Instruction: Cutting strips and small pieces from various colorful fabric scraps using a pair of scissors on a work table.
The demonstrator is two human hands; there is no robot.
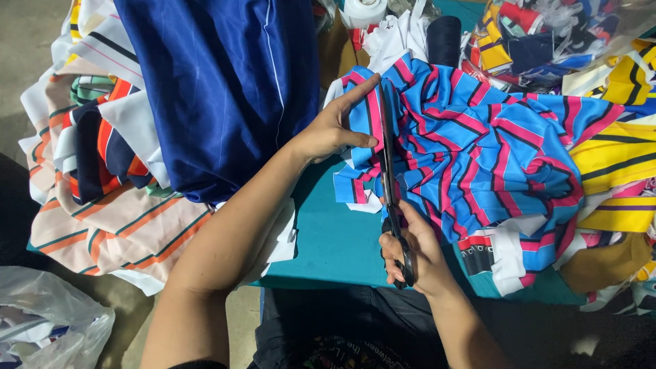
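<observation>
My right hand (415, 251) grips the black handles of a long pair of scissors (389, 157), whose blades point away from me and lie along the left edge of a crumpled blue fabric with pink and black stripes (478, 150). My left hand (335, 126) presses flat on that fabric just left of the blades, with the index finger stretched towards the blade tips. The cloth lies on a teal table top (328, 239).
A large dark blue cloth (225, 89) is heaped at the left over striped white, orange and navy fabrics (102, 205). Yellow striped cloth (615, 164) and mixed scraps lie at the right. A white roll (364, 10) stands at the back. A plastic bag (48, 321) sits lower left.
</observation>
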